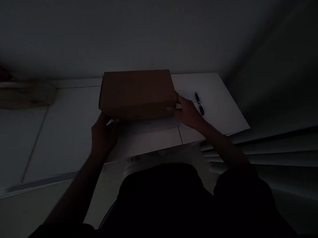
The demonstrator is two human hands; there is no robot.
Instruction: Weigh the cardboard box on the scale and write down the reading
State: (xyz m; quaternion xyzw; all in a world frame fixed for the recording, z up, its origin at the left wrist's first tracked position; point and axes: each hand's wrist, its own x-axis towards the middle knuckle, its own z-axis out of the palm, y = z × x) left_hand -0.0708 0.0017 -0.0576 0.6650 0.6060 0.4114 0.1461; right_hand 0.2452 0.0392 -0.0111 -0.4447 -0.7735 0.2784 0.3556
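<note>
- Red and pale blurred things (16, 91) lie at the far left edge, on the white surface; the picture is too dark and too unsharp there to say what they are.
- White table top (65, 134) fills the left and the middle of the view. Thin dark seams run across it, and its near edge goes diagonally toward the lower left.
- Left hand (103, 135) comes up from below and meets the near left corner of the cardboard box. The fingers are curled at this corner, and the thumb seems to be on the front side. It is touching the box, but how firm the grip is I cannot tell in this light.
- Brown cardboard box (137, 92) is in the middle of the table, between both hands. It is closed, flat and rectangular, with the long side going left to right. Whether it rests on the table or is a little lifted I cannot tell.
- Right hand (188, 112) is at the right end of the box. The fingers press on this short side and the hand is half closed around the near right corner.
- Just beside the right hand, behind it, a printed sheet (190, 96) lies on the table, and two small dark objects (199, 103) lie on the sheet.
- At the right, pale horizontal slats (282, 149) run next to the table's edge.
- Dark clothing (169, 206) of the person fills the bottom of the view.
</note>
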